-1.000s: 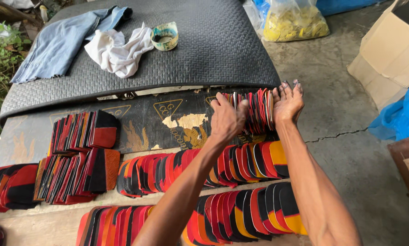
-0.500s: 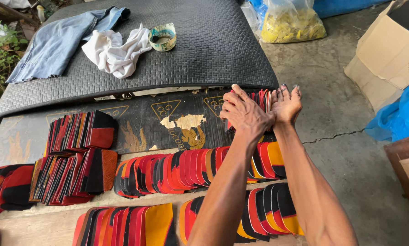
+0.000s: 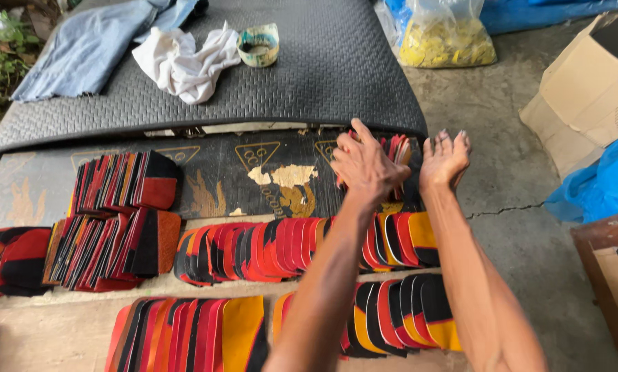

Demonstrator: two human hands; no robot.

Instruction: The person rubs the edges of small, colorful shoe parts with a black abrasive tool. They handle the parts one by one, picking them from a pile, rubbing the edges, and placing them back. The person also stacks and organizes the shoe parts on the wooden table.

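Red-and-black pieces (image 3: 397,148) stand on edge between left hand (image 3: 364,165) and right hand (image 3: 445,160).

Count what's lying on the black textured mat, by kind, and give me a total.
Blue denim cloth: 1
White cloth: 1
Tape roll: 1
Total: 3

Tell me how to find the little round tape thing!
Look at the big black textured mat at the top. A crumpled white cloth lies on it, and the tape roll sits just to its right. It's the only ring-shaped thing there, pale green.
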